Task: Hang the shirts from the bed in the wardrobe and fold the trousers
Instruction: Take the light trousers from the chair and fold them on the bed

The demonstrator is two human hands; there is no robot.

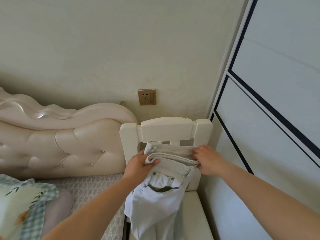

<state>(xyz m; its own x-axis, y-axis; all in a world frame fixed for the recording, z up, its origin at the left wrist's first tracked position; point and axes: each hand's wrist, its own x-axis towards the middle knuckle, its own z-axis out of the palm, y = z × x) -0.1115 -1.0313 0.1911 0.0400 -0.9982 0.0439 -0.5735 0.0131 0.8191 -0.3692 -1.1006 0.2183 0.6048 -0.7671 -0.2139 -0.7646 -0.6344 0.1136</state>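
**TROUSERS: POSITION, GRIP STATE, HANDLING**

**Position**
- Pale grey-white denim trousers (159, 201) held up clear of any surface, in front of the backrest of the white-painted wooden chair (167, 129).
- Just right of the bed (90, 184) with the grey patterned cover and the cream tufted headboard (69, 144).
- White-panelled, dark-trimmed wardrobe (277, 101) directly right of the chair.
- Waistband uppermost and stretched left to right.
- Riveted front pocket facing near, its lining gaping open.
- Legs hanging toward the near edge, with the hems out of view.

**Grip state**
- Left grip (138, 166): closed on the left end of the waistband, thumb laid over the near layer.
- Right grip (207, 160): closed on the right end of the waistband, fingers curled over its top edge.

**Handling (judged)**
- Expect soft, limp cloth of moderate weight, neither fragile nor slippery.
- Expect no shape of its own below the waistband, so free-hanging legs likely to twist.
- Treat the waistband and side seams as the firmest parts and take hold there.
- Keep both ends pinched and the band taut.
- To fold, bring the two ends together so that leg lies on leg.
- Lower onto the bed before creasing.
- Press the pocket lining flat first to avoid a lump in the fold.
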